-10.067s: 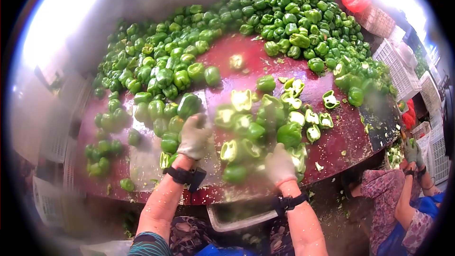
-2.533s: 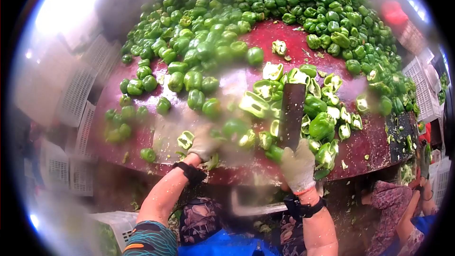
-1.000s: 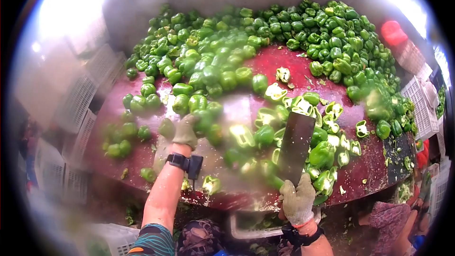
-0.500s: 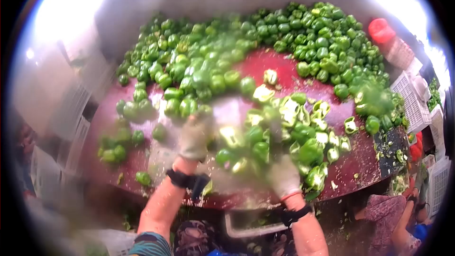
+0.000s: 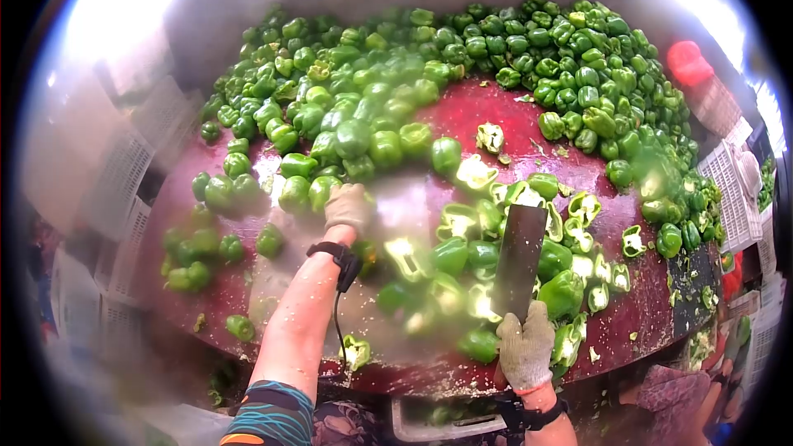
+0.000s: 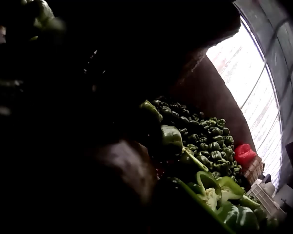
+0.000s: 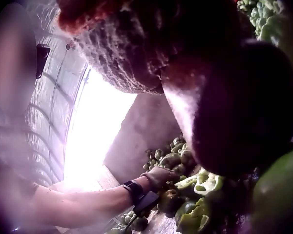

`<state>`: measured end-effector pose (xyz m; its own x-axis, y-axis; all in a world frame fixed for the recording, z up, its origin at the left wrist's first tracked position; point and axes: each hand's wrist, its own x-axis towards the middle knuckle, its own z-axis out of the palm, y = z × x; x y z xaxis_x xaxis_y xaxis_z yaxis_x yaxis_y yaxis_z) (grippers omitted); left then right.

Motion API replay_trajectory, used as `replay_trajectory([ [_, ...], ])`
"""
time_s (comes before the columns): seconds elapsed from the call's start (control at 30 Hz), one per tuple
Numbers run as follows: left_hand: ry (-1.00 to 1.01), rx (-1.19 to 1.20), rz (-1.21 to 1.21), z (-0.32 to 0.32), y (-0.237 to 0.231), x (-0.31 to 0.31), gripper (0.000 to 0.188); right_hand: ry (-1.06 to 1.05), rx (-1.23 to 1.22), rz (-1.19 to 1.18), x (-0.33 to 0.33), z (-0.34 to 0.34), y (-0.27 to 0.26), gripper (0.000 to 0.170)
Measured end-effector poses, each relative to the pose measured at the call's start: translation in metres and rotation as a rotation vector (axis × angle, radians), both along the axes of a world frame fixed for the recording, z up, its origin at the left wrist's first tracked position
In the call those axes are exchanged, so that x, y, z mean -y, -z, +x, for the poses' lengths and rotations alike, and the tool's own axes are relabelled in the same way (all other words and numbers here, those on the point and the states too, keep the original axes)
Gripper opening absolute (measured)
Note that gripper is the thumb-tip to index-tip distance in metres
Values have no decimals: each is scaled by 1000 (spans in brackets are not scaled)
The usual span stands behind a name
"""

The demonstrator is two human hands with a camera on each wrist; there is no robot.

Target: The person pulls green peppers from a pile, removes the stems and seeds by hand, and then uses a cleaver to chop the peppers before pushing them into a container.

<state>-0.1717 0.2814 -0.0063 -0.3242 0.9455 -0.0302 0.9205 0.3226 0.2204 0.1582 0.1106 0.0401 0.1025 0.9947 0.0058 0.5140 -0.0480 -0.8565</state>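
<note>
My gloved right hand (image 5: 527, 351) grips a cleaver (image 5: 520, 256), its wide dark blade pointing away over the cut peppers. In the right wrist view the cleaver's dark blade (image 7: 244, 112) fills much of the right side, with the knitted glove above it. My gloved left hand (image 5: 349, 205) is at the near edge of the heap of whole green bell peppers (image 5: 384, 149), beside a whole pepper (image 5: 324, 192). Its fingers are mostly hidden, and I cannot tell whether they hold a pepper. Halved peppers (image 5: 458, 219) with pale insides lie between the hands and around the blade.
The red table (image 5: 487, 107) has a curved near edge scattered with seeds. A large green pepper heap (image 5: 595, 74) lies at the back right. Below the edge stands a pale crate (image 5: 438, 425). White crates (image 5: 731, 190) stand at the right, near another person's patterned clothing (image 5: 661, 396).
Over the last second my left hand has moved right along the near edge of the whole peppers. The right hand blurred in a movement half a second ago and still holds the cleaver.
</note>
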Motion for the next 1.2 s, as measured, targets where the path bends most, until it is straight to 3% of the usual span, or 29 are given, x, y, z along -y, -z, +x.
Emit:
replay_trajectory([
  [0.07, 69, -141, -40, 5, 1, -4, 33, -15, 7, -6, 0, 2, 3, 14],
  [0.1, 46, -95, -62, 5, 1, -7, 29, -24, 1, -1, -1, 2, 1, 14],
  [0.2, -14, 405, 67, -12, -5, -10, 27, -45, 36, 16, -3, 6, 10, 14],
  [0.27, -26, 93, 474, -22, -8, -25, 44, -30, 17, -39, -4, 6, 6, 14],
  [0.33, -58, 66, 391, -27, -34, -45, 76, -27, 9, -35, -3, 8, 6, 14],
  [0.4, 12, 71, 435, -48, -21, -81, 77, -19, -25, -16, -5, 8, 7, 13],
  [0.47, -68, 120, 214, -49, -27, -105, 92, -22, 3, 26, -9, 7, 7, 11],
  [0.5, -84, 149, 113, -51, -22, -115, 77, -37, 37, 87, -12, 7, 10, 8],
  [0.57, -89, 105, 51, -37, -40, -112, 67, -65, 104, 178, -16, 8, 15, 7],
  [0.63, -67, 10, 31, -26, -55, -103, 51, -60, 34, 63, -17, 8, 21, 7],
  [0.83, -77, 72, 109, -23, -68, -98, 57, -88, 30, 20, -15, 3, 22, 5],
  [0.93, -134, 34, -36, -11, -78, -95, 60, -75, 30, -1, -9, 3, 19, 6],
  [1.0, -177, 130, -78, -8, -71, -90, 72, -55, 48, -26, -7, 4, 15, 9],
  [1.1, -132, 125, 61, -5, -56, -70, 78, -21, 48, -67, -1, 5, 8, 17],
  [1.2, -156, 151, 11, -1, -43, -49, 76, -34, 90, 12, 2, 1, -4, 8],
])
